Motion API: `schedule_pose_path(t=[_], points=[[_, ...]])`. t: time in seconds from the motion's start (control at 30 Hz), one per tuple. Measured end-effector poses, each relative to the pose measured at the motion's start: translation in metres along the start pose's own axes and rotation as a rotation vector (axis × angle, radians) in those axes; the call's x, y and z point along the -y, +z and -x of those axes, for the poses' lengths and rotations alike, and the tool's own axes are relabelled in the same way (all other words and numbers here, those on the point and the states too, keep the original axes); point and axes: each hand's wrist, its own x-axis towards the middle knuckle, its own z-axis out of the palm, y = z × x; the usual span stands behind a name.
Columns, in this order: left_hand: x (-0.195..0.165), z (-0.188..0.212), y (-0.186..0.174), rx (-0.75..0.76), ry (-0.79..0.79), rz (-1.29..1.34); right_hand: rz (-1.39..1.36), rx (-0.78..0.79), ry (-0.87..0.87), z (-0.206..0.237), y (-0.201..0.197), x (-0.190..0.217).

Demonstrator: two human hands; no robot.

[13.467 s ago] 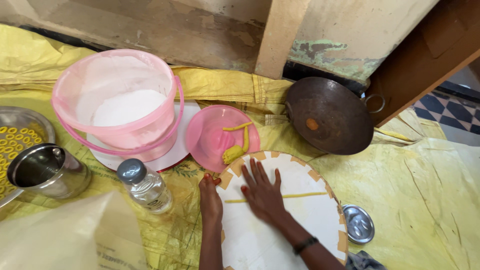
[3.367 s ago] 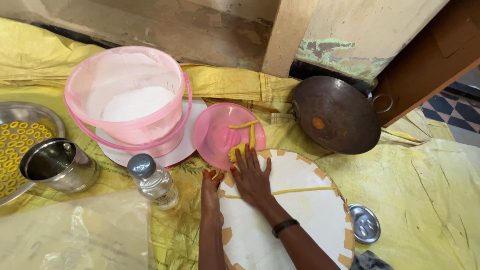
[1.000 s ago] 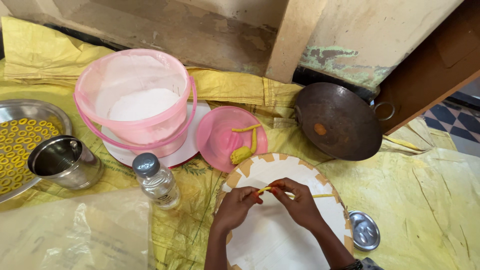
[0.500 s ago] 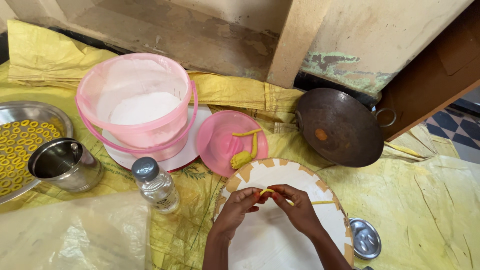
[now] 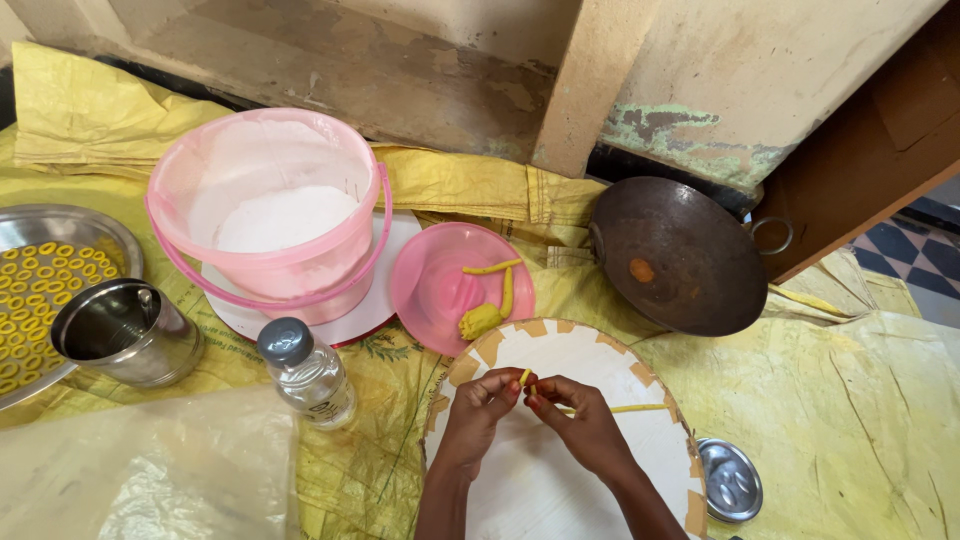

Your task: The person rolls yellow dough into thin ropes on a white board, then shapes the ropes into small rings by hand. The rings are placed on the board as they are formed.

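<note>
Both hands meet over the round white wooden board with tan taped patches along its rim, which lies on the yellow woven sacking spread over the floor. The left hand has its fingers curled in, thumb and forefinger pinched on the end of a thin yellow dough strand; the right hand is likewise closed, fingertips nipping the same strand just beside the left, while the rest of the strand trails to the right across the board. The step in hand looks like shaping: the end of the rolled strand is being bent or joined between the fingertips (the small yellow dough rings laid out on the steel tray at far left suggest the form). A next move would seem to call for a light pinch, so the soft strand closes without tearing. Just beyond the board sits a pink plastic lid carrying a lump of yellow dough and two more strands. Around it stand a pink plastic bucket of white flour, a steel cup, a small clear bottle with a grey cap, a dark iron wok and a small steel dish.
</note>
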Motion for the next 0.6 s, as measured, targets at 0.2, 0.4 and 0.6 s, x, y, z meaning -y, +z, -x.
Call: schedule_pose_path(t=[0.2, 0.4, 0.6], points=[[-0.016, 0.005, 0.012, -0.004, 0.118, -0.143, -0.024, 0.063, 0.074, 0.002, -0.005, 0.01], [-0.041, 0.021, 0.028, -0.071, 0.3, -0.685, -0.147, 0.145, 0.126, -0.001, -0.012, 0.007], [-0.06, 0.032, 0.033, -0.063, 0.552, -1.06, -0.184, 0.197, 0.166, -0.004, -0.015, -0.001]])
